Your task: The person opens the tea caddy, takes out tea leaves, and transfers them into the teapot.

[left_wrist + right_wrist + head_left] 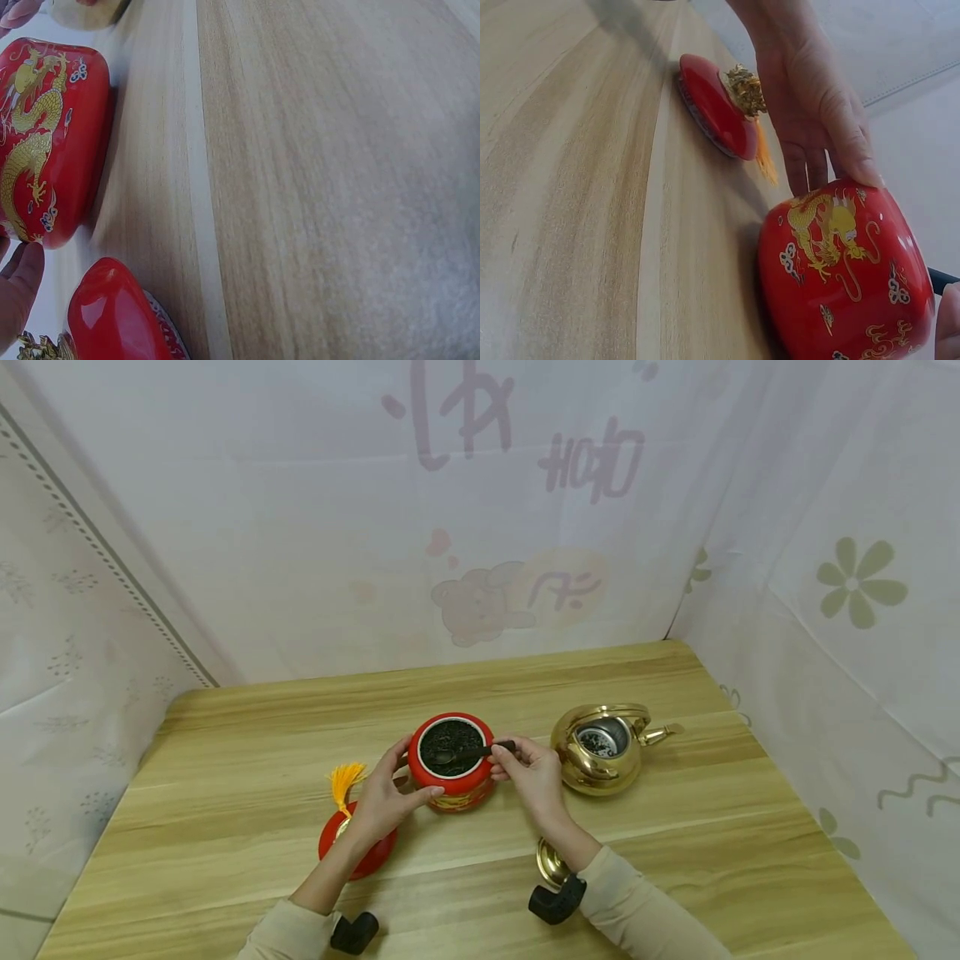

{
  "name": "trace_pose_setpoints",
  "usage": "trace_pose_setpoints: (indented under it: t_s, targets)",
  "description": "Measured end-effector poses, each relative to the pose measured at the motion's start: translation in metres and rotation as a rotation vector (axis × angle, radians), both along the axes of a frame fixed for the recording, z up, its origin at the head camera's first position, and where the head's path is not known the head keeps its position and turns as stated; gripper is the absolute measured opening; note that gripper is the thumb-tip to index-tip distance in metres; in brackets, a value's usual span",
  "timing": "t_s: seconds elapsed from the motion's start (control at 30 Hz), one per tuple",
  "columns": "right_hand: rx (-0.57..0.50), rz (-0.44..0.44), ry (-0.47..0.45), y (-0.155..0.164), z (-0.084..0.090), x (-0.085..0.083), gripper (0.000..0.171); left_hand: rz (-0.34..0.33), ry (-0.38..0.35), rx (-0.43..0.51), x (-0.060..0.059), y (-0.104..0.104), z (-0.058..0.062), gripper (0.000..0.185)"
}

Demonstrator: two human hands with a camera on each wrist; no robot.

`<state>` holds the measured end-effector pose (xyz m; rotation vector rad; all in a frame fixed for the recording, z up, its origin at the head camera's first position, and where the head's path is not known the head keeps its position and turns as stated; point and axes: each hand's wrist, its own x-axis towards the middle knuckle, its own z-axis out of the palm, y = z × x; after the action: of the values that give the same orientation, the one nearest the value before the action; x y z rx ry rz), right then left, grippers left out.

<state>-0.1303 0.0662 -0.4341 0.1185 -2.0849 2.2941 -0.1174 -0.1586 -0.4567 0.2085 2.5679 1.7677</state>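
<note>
A red jar (457, 801) with a golden dragon on its side, filled with dark dried leaves (450, 735) like loose tea, stands on the table. My left hand (384, 803) grips the jar's left side, thumb near the front rim; the right wrist view shows this hand (810, 97) against the jar (847, 270). Between right thumb and fingers, my right hand (534, 777) pinches a dark spoon (483, 751) by its handle. The spoon's bowl lies at the leaves inside the jar. In the left wrist view the left fingertips (28, 270) touch the jar.
Right of the jar stands a shiny gold teapot (597, 768), uncovered, with some dark leaves inside its metal strainer. A red lid (375, 857) with a gold knob and yellow tassel (346, 781) lies beneath the left forearm. A gold lid (551, 862) rests by the right wrist.
</note>
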Motion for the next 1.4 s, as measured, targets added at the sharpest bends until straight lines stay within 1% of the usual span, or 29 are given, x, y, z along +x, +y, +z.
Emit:
trace_pose_setpoints:
  t_s: [0.07,0.2,0.3,0.4,0.47,0.53,0.7,0.8,0.87,0.97,1.07,1.2,1.4]
  targets:
    - [-0.013,0.002,0.000,0.000,-0.005,-0.002,0.019,0.002,0.000,0.007,0.000,0.000,0.000,0.091]
    - [-0.016,0.002,0.016,-0.001,-0.008,-0.002,0.017,0.004,-0.011,0.008,0.001,0.000,0.001,0.090]
    - [-0.015,0.007,0.022,-0.001,-0.010,-0.002,0.015,0.007,-0.026,0.010,0.004,0.002,0.008,0.089]
    - [-0.023,0.013,0.024,-0.001,-0.011,-0.002,0.015,0.006,-0.025,0.012,0.008,0.005,0.020,0.088]
    - [-0.032,0.013,0.024,-0.001,-0.011,-0.002,0.015,0.006,-0.025,0.021,0.009,0.006,0.024,0.087]
    - [-0.040,0.009,0.025,-0.001,-0.012,-0.002,0.015,0.004,-0.025,0.014,0.009,0.006,0.022,0.087]
    - [-0.064,0.002,0.015,-0.002,-0.012,-0.001,0.017,0.004,-0.018,0.006,0.003,0.001,0.006,0.089]
    - [-0.074,0.002,0.005,-0.002,-0.013,-0.001,0.019,0.004,0.001,0.011,0.001,0.000,0.001,0.090]
    - [-0.076,0.000,0.010,-0.002,-0.013,-0.001,0.019,0.002,0.023,0.001,0.001,-0.001,0.000,0.090]
    - [-0.091,-0.010,0.010,-0.003,-0.013,0.000,0.019,0.003,0.034,-0.014,0.001,0.000,0.000,0.089]
    - [-0.119,-0.011,-0.010,-0.005,-0.014,0.001,0.020,0.006,0.025,-0.016,0.001,0.000,0.001,0.090]
    - [-0.137,0.002,-0.042,-0.008,-0.015,0.002,0.020,0.005,0.000,0.008,0.001,0.001,0.001,0.090]
    - [-0.152,-0.003,-0.074,-0.010,-0.016,0.002,0.022,0.004,0.002,0.010,0.001,0.000,0.000,0.089]
